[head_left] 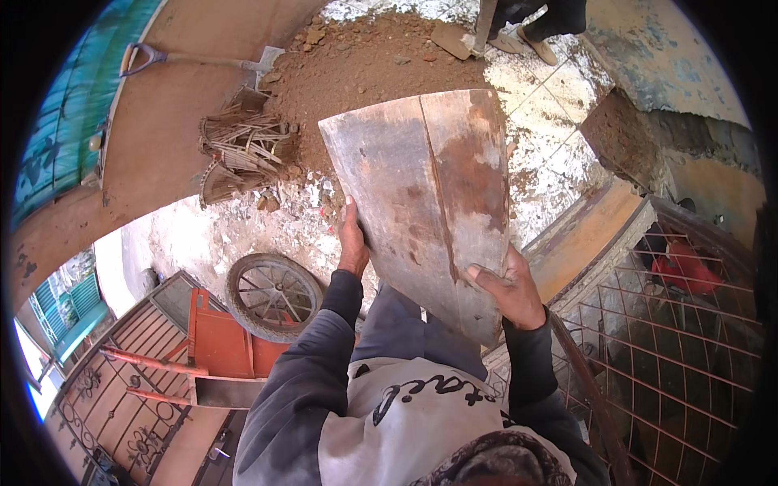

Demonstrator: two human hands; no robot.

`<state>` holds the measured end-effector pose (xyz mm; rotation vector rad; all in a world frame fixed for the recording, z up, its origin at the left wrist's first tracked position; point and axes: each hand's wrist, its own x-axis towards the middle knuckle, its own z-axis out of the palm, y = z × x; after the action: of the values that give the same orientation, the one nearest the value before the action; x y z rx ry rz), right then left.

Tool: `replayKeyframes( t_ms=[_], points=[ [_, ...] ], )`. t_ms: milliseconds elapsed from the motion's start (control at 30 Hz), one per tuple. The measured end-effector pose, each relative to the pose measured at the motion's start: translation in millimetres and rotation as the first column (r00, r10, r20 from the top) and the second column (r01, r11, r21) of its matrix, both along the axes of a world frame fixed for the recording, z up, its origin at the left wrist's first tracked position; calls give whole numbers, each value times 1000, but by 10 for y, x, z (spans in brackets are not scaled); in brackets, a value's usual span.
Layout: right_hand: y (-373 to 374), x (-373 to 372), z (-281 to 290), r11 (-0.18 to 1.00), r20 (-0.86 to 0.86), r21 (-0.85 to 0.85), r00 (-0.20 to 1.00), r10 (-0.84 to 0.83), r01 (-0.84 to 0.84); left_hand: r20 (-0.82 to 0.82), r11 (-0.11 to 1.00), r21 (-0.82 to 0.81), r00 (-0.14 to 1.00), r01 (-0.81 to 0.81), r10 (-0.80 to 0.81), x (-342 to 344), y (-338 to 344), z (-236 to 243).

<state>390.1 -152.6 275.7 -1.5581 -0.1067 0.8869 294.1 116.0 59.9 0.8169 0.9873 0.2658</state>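
Observation:
A weathered wooden board (417,186), stained grey and rust-brown with a long crack down it, is held up in front of my body. My left hand (352,235) grips its left edge, fingers along the side. My right hand (510,292) grips the lower right edge with the thumb lying on the face. Both hands' fingers are partly hidden by the board. Behind it lie a heap of brown soil (308,89) and a bundle of split sticks (243,142).
An orange barrow (211,328) with a spoked wheel (274,293) is at lower left. A shovel (182,58) lies by the left wall. Another person's legs (543,24) stand beside a spade (454,40). A metal grid (648,340) and rubble-edged ledge (592,235) are at right.

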Motion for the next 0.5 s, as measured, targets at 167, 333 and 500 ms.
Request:
replayKeyframes(
  t_ms=[167, 333, 500],
  points=[
    [-86, 41, 309, 979, -67, 139, 985, 158, -148, 24, 971, 37, 971, -238, 237, -884, -49, 870],
    [171, 4, 847, 916, -101, 267, 936, 337, -301, 51, 906, 96, 911, -412, 409, -1594, -186, 1780],
    [-363, -84, 1124, 848, -158, 330, 862, 482, -414, 77, 776, 245, 810, -580, 581, -2193, -1216, 2142]
  ],
)
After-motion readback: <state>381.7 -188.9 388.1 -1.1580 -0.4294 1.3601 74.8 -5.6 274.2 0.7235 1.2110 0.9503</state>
